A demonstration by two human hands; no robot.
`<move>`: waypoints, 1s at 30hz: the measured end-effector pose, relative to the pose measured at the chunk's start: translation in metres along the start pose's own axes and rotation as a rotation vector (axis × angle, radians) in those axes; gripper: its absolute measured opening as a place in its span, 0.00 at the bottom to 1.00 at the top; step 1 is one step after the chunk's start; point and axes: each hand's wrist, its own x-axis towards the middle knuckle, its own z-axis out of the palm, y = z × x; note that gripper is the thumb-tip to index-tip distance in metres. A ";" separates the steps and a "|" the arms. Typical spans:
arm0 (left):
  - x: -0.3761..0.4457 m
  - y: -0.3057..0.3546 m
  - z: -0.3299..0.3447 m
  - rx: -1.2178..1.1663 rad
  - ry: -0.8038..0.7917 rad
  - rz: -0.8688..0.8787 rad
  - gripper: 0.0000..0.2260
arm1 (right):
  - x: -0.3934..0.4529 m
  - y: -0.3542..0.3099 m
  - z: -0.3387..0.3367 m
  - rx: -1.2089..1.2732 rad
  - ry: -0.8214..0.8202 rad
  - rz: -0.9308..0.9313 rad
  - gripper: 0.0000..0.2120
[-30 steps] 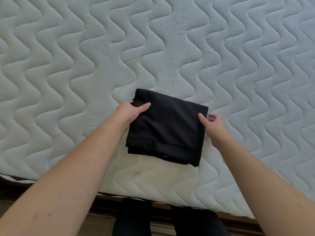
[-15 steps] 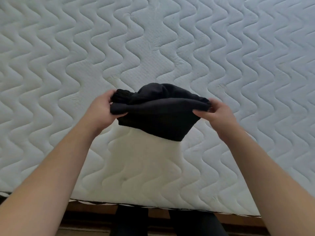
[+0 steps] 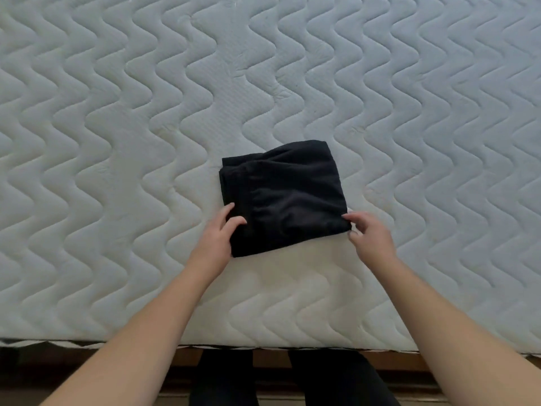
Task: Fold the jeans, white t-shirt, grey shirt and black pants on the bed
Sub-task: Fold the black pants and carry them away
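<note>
Two hands at the near corners of folded black pants

Two hands meet one garment on the bed (image 3: 117, 142), whose quilted white mattress top with wavy stitching fills nearly the whole view. The black pants (image 3: 287, 197) lie folded into a compact, roughly square bundle near the middle of the mattress, a little toward the near edge. The bundle sits slightly turned, its far right corner higher in view than its far left, and soft creases run across its top layer. Stacked fold edges show along its left side.

The left hand (image 3: 216, 238) rests at the bundle's near left corner, with the thumb (image 3: 237, 221) lying on top of the cloth and the index finger along the left edge; whether the other fingers reach under the fabric cannot be told. The right hand (image 3: 369, 232) is at the near right corner, its fingertips (image 3: 349, 216) pinching the cloth at that corner, the remaining fingers loosely curled just beside it. Both bare forearms reach in from the near side, well apart from each other.

Below the mattress's near edge a strip of wooden bed frame (image 3: 269, 358) shows, and the person's dark-clad legs (image 3: 336, 382) stand against it.
</note>
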 end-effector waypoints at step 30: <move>0.061 0.034 -0.008 -0.196 0.086 -0.768 0.30 | -0.026 -0.040 0.061 0.204 -0.218 0.503 0.22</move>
